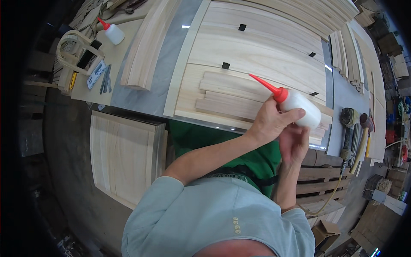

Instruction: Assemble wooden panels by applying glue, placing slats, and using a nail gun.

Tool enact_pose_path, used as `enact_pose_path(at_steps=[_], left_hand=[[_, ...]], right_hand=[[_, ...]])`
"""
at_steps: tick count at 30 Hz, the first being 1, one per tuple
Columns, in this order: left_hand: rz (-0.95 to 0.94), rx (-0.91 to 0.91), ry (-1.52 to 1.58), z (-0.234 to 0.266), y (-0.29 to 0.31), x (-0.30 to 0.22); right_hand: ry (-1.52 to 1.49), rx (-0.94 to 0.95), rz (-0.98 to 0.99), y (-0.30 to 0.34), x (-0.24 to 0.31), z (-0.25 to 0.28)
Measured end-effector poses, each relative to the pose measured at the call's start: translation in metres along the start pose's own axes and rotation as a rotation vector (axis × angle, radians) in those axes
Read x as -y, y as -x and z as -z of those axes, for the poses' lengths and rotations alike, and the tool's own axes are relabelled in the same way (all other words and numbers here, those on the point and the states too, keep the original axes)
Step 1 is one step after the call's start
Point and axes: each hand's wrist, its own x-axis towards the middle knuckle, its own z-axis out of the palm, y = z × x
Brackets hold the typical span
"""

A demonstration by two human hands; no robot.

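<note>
Nearest, beyond the gray-green shirt (205, 214) and the green apron (192, 137), the left forearm slants up and to the right across the body, elbow bent, while the right forearm rises more steeply. The left hand (269, 122) is curled around the white bottle (302, 107), thumb laid across its side and fingers near the red nozzle (269, 86). The right hand (292, 143) is just below, partly open, its fingers up by the bottle's base; the overlap hides whether it grips. The bottle is held tilted above the right part of the desk's (171, 64) near edge, nozzle pointing toward the far left. Below the nozzle lie narrow wood strips (227, 100), resting on wide pale boards (252, 51) whose left side is lined by a straight wood edge (184, 64). A band of gray desk top separates that edge from a stack of long planks (150, 47) on the left; another gray band runs down the right, with a power tool (347, 141) and a mallet (364, 132) farther right. Past the planks stands a second bottle (114, 35), and more lumber (304, 15) lines the far side.
</note>
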Motion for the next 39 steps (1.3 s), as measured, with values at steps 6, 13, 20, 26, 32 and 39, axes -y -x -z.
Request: enact_pose_path(at_steps=[6,13,20,26,32,39], left_hand=[[-0.25,0.008,-0.371,0.008,0.025,-0.007],[-0.58,-0.254,-1.282,0.127,0.069,-0.075],[-0.584,-0.307,-1.531,0.186,0.04,-0.093],[-0.612,-0.281,-1.58,0.191,0.039,-0.084],[-0.604,-0.296,-1.569,0.188,0.039,-0.085],[-0.592,-0.273,-1.593,0.188,0.039,-0.085]], right_hand=[[-0.181,-0.112,0.017,-0.016,0.005,-0.012],[-0.217,0.081,0.047,-0.049,0.01,-0.039],[-0.045,0.134,0.039,-0.083,-0.023,-0.068],[0.23,0.099,-0.026,-0.091,-0.045,-0.072],[0.29,0.038,-0.035,-0.09,-0.058,-0.073],[0.261,0.015,-0.043,-0.093,-0.064,-0.077]])
